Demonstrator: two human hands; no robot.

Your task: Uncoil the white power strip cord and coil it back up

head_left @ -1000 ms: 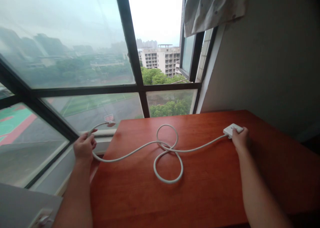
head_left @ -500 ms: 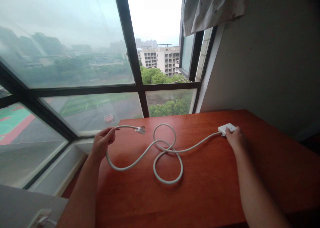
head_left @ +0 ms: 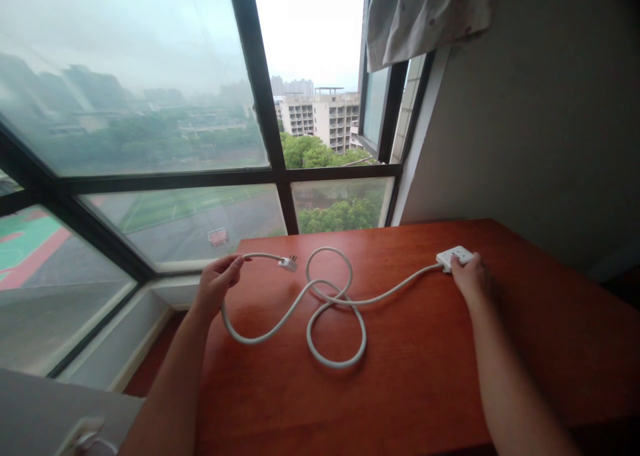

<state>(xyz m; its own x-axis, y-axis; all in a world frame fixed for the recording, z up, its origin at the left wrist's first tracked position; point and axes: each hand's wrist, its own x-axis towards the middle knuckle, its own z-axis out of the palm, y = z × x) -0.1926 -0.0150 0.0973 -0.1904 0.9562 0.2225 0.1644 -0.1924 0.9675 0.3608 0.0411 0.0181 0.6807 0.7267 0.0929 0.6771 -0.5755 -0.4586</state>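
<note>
A white power strip [head_left: 454, 257] lies at the right of the desk, and my right hand [head_left: 473, 276] is closed on its near right end. From it the white cord [head_left: 336, 364] runs left across the desk, crossing itself in two loops near the middle. My left hand [head_left: 219, 284] pinches the cord a short way behind the plug, at the desk's left side. The white plug [head_left: 288, 263] sticks out to the right of that hand, its metal prongs pointing right, close to the upper loop but apart from it.
The reddish-brown desk [head_left: 410, 376] stands against the window frame [head_left: 215, 178]. One window sash [head_left: 377, 109] is open outward, with a curtain [head_left: 425, 23] hanging over it. A grey wall [head_left: 525, 123] rises at the right. A wall socket [head_left: 85, 439] is at the lower left.
My left hand has moved a little to the right, carrying the plug and its stretch of cord along. The loops, the power strip and my right hand look unmoved.
</note>
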